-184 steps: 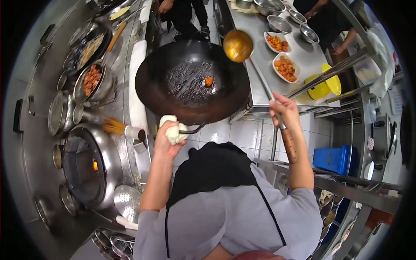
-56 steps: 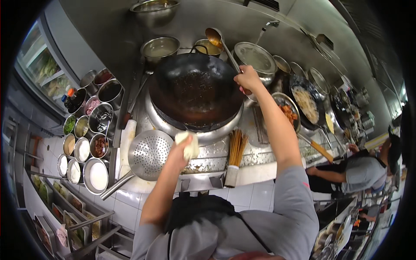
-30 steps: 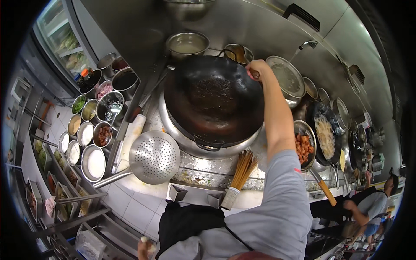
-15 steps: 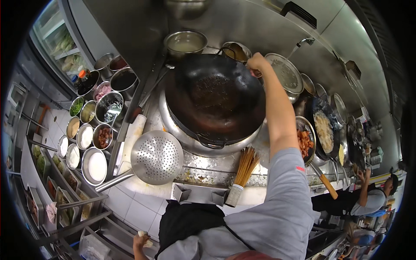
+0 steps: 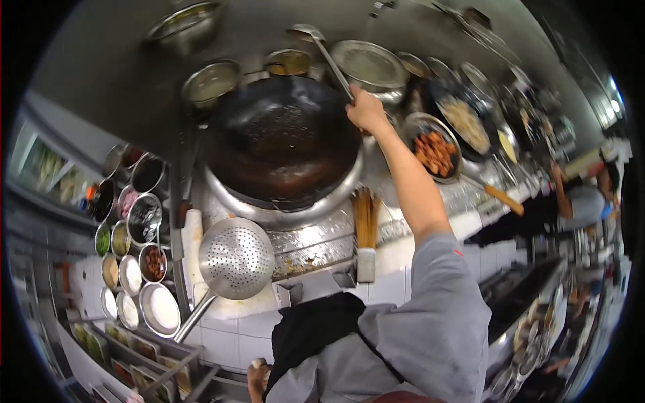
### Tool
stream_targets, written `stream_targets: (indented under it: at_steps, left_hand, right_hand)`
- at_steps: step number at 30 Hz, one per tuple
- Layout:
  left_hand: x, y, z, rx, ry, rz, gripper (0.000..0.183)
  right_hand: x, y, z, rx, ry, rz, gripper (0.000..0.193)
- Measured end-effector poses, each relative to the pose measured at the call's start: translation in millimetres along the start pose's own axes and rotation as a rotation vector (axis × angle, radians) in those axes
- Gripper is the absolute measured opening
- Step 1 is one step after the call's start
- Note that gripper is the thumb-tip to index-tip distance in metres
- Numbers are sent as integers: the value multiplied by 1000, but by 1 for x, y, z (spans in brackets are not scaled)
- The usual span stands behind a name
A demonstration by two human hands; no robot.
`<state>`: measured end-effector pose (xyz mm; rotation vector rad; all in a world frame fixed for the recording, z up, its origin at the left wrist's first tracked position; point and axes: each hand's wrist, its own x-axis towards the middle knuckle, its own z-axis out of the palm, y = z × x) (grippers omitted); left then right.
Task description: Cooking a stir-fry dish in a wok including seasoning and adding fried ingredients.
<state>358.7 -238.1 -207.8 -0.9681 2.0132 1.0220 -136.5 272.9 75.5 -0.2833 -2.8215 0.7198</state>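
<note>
My right hand [image 5: 367,111] is closed round the handle of a metal ladle [image 5: 333,64], held up over the far right side of a large dark wok [image 5: 282,144]. The ladle's bowl is raised near a lidded or filled round pot [image 5: 369,64] and a small bowl of brown liquid [image 5: 289,62]. The wok sits on a round steel burner ring, with only a dark oily film showing inside. Low at the frame's bottom, my left hand [image 5: 257,381] is closed on a pale, crumpled cloth, partly hidden by my apron.
A perforated strainer [image 5: 236,258] lies at the near left. A bamboo brush [image 5: 366,225] stands at the counter's front. Right of my arm is a pan of browned meat pieces [image 5: 434,153]. Several seasoning bowls [image 5: 161,309] stand at left. Another person [image 5: 581,201] works at far right.
My right hand has moved from beside the wok's far rim and now shows the ladle lifted up. The view has turned, so the wok appears further left. My left hand stays low.
</note>
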Motion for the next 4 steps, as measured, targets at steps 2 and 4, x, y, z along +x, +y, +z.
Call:
stream_targets:
  at_steps: [2, 4]
  left_hand:
    - [25, -15, -8, -201, -45, 55, 18]
    - [25, 20, -21, -131, 2, 157, 17]
  right_hand:
    - [-16, 0, -16, -100, 42, -27, 46]
    - [-26, 22, -30, -127, 68, 38, 47]
